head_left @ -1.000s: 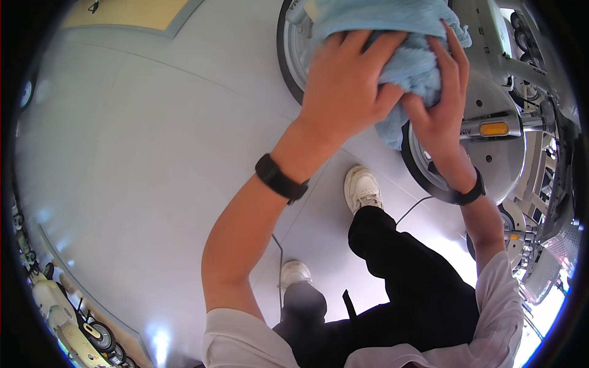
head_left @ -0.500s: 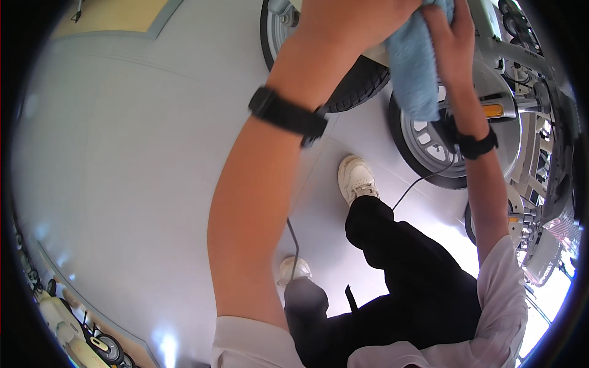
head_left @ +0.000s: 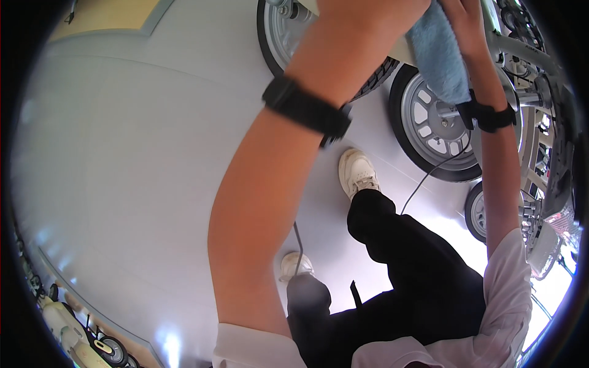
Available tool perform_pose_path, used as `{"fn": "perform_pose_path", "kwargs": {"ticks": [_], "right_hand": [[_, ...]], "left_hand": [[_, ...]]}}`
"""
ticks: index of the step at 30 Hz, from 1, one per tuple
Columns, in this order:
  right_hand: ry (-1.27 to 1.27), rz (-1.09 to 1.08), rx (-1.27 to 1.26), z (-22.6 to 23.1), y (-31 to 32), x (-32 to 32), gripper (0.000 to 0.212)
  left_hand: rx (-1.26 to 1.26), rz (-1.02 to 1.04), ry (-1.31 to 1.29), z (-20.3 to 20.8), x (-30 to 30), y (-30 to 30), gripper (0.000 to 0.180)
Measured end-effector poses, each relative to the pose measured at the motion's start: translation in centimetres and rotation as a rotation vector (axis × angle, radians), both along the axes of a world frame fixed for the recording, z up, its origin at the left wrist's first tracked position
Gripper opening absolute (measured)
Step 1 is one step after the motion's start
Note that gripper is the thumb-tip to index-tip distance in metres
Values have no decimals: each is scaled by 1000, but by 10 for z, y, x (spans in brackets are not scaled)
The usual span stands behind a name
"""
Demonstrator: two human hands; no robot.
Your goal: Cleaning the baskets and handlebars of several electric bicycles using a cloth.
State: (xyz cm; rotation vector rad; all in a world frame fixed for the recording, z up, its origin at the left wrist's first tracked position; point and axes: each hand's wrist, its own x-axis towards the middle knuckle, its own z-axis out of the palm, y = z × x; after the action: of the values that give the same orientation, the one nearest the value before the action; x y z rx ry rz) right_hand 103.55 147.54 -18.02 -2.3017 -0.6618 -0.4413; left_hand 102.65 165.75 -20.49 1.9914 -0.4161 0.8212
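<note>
A fluffy blue cloth (head_left: 442,58) hangs down at the top right, its upper end cut off by the picture's edge. My right hand (head_left: 467,27) grips it, with the thumb side against the cloth. Close on its other side is my left hand (head_left: 383,11); its fingers lie out of the picture, so their hold is hidden. Both wrists carry black straps. Beneath the hands stand a black-tyred wheel (head_left: 270,43) with a pale body part over it, and a second wheel (head_left: 443,122) with a grey spoked rim.
More scooters or bikes (head_left: 537,101) crowd the right side, one with a basket (head_left: 546,248). A thin dark cable (head_left: 423,181) runs past my legs. My white shoes (head_left: 356,172) stand on the grey floor (head_left: 135,172). Another scooter (head_left: 67,328) is at the lower left.
Both hands and the cloth have moved up and to the right. More of the spoked wheel shows below the cloth now.
</note>
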Motion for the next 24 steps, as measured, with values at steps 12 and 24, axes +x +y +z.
{"fn": "perform_pose_path", "kwargs": {"ticks": [12, 24], "right_hand": [[-361, -165, -363, -24, 54, -79, 71], [41, -49, 306, -21, -9, -1, 48]], "left_hand": [[9, -223, -29, -62, -51, 44, 52], [46, -140, 13, -4, 37, -8, 45]]}}
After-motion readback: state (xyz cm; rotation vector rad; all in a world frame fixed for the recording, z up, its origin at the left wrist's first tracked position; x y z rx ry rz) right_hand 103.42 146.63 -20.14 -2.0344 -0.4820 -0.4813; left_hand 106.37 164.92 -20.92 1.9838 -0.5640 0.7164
